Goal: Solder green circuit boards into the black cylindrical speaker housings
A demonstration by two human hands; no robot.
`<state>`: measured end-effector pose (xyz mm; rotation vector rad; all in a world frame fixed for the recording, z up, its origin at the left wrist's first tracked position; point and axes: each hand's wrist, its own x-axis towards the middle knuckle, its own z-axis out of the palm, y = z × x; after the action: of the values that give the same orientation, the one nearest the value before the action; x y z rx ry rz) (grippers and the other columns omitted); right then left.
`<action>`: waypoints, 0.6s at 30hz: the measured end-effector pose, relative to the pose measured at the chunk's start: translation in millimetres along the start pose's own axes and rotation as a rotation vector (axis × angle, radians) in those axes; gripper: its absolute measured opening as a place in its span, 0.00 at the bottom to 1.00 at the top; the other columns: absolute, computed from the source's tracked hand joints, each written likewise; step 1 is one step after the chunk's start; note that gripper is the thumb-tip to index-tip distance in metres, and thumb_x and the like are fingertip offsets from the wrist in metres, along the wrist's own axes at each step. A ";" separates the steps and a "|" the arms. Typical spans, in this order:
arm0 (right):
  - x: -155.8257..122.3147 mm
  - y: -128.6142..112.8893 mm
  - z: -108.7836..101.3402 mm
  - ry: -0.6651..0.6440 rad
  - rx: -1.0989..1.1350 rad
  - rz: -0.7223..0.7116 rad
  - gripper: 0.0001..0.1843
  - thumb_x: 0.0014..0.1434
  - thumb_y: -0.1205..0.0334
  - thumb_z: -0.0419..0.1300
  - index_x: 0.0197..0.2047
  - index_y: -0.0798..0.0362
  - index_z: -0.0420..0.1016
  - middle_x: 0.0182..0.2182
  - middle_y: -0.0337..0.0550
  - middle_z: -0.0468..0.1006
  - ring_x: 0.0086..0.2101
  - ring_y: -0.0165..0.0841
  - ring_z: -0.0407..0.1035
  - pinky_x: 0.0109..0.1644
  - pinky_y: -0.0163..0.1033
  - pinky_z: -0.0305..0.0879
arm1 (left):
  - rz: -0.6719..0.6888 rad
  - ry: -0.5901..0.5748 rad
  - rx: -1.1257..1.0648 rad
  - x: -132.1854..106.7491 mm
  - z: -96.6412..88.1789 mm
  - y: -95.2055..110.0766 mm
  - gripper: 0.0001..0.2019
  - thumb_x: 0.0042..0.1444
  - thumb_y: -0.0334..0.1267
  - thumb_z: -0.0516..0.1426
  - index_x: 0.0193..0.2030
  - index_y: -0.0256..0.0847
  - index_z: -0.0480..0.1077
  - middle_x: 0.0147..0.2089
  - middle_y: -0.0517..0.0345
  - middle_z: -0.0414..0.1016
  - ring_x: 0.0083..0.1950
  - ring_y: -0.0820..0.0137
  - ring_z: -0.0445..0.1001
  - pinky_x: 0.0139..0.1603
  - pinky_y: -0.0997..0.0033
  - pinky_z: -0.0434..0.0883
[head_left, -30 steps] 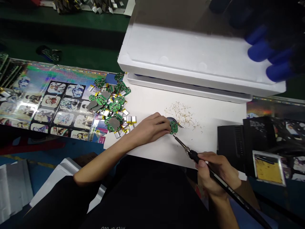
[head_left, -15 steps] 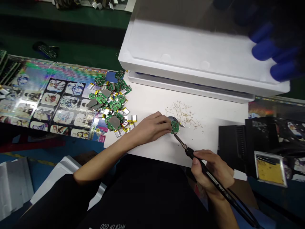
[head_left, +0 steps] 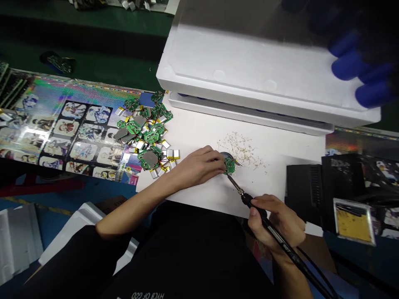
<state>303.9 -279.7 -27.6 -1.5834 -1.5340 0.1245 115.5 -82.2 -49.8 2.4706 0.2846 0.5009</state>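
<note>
My right hand (head_left: 278, 222) is closed around the black handle of a soldering iron (head_left: 268, 224). The iron's metal tip meets the lower edge of a small green circuit board (head_left: 230, 165). My left hand (head_left: 202, 166) reaches in from the left, fingers bent and pressed together on the board's left side; the fingertips are partly hidden. Beneath the board, part of a dark round piece (head_left: 225, 155) shows. A small silver battery cell (head_left: 239, 163) with a yellow end seems to lie at the board's right side.
Left of my hand lies a pile of green circuit boards (head_left: 152, 135) with silver battery cells. Small brownish bits (head_left: 241, 147) are scattered on the white work surface (head_left: 196, 128). A white foam box (head_left: 249, 83) stands behind. At right are a black device (head_left: 303, 187) and a yellow sponge tray (head_left: 354, 222).
My hands, the board and the soldering iron hold almost the same positions. The iron's handle has shifted very slightly left; the whole view has moved a little.
</note>
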 end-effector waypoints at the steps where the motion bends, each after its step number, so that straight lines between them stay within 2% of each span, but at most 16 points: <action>1: -0.4 -0.2 -0.3 -0.002 0.001 0.011 0.10 0.59 0.70 0.67 0.42 0.47 0.77 0.31 0.38 0.84 0.28 0.34 0.80 0.26 0.36 0.75 | 0.002 0.001 0.001 0.2 -0.2 0.2 0.11 0.76 0.38 0.53 0.49 0.40 0.77 0.53 0.46 0.81 0.52 0.61 0.74 0.57 0.60 0.74; 6: -8.8 1.4 -4.0 0.039 0.041 0.058 0.09 0.60 0.71 0.66 0.42 0.48 0.79 0.31 0.39 0.84 0.29 0.36 0.81 0.32 0.40 0.79 | -0.008 -0.012 0.001 0.7 -0.9 0.5 0.12 0.77 0.38 0.53 0.49 0.40 0.78 0.53 0.46 0.81 0.52 0.61 0.74 0.58 0.59 0.74; 10: -18.1 8.0 -7.4 0.127 0.166 0.111 0.08 0.59 0.70 0.67 0.41 0.50 0.80 0.30 0.39 0.83 0.29 0.35 0.80 0.30 0.39 0.77 | -0.013 -0.022 -0.006 0.5 -0.7 0.1 0.12 0.77 0.38 0.52 0.49 0.41 0.78 0.53 0.47 0.81 0.53 0.61 0.74 0.58 0.59 0.74; 15: -21.4 19.3 -9.2 0.346 0.279 0.226 0.02 0.59 0.65 0.69 0.37 0.51 0.81 0.26 0.39 0.79 0.27 0.35 0.77 0.26 0.39 0.71 | -0.003 -0.015 -0.002 0.6 -0.3 -0.7 0.12 0.77 0.38 0.52 0.49 0.41 0.77 0.53 0.47 0.81 0.52 0.61 0.75 0.58 0.60 0.74; 18: -17.0 23.1 -8.2 0.490 0.249 0.304 0.07 0.58 0.59 0.72 0.34 0.52 0.80 0.24 0.39 0.77 0.25 0.34 0.74 0.21 0.37 0.66 | 0.006 -0.010 0.005 1.1 -0.4 -0.7 0.12 0.77 0.38 0.52 0.49 0.40 0.77 0.52 0.47 0.81 0.52 0.61 0.75 0.57 0.60 0.74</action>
<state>322.5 -294.2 -45.9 -1.4975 -0.8633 0.0840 116.3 -81.1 -49.6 2.4784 0.2753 0.4908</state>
